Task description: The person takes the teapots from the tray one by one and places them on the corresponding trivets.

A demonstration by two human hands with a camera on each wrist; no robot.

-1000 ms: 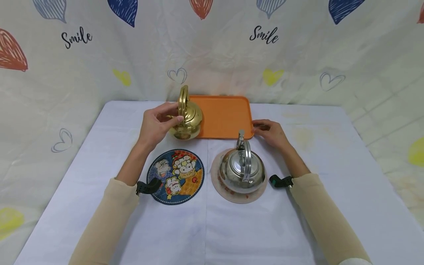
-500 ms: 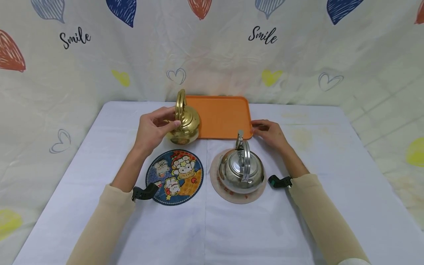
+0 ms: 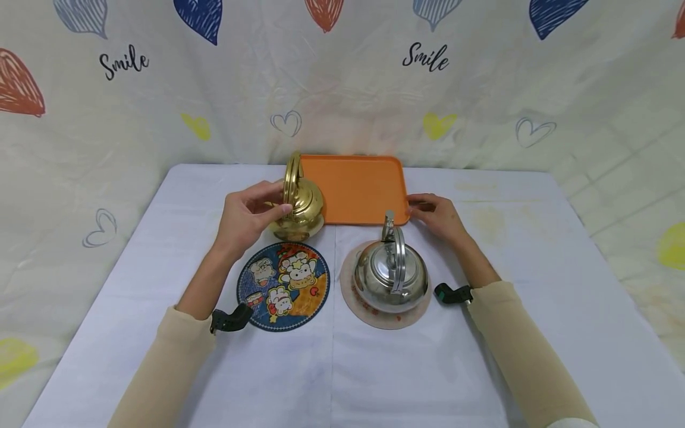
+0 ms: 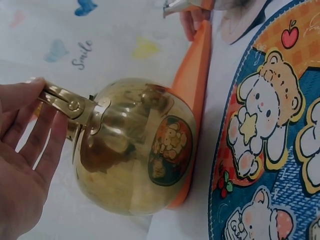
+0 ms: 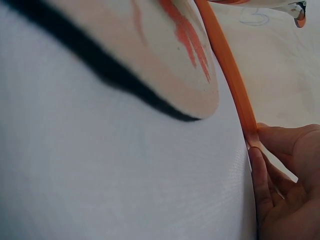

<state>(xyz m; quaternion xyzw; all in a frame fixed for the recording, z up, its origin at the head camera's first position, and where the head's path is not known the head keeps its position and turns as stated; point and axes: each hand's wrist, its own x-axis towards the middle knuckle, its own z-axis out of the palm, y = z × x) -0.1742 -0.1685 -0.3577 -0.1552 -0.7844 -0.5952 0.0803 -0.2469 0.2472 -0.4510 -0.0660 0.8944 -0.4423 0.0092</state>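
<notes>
My left hand holds a shiny gold teapot by its raised hoop handle, thumb on the near side. In the left wrist view the round body of the teapot mirrors a cartoon mat and overlaps the orange tray behind it. My right hand pinches the right edge of the orange tray near its front corner. The right wrist view shows the thumb and fingers of that hand at the rim. A silver teapot stands on a round pinkish mat in front of the tray.
A round blue and orange mat with cartoon animals lies in front of the gold teapot, left of the pinkish mat. A white cloth covers the table. Behind the tray hangs a printed curtain.
My left hand has brought the gold teapot nearer and lower, from over the tray's left end to just behind the cartoon mat. The right hand stays at the tray's edge.
</notes>
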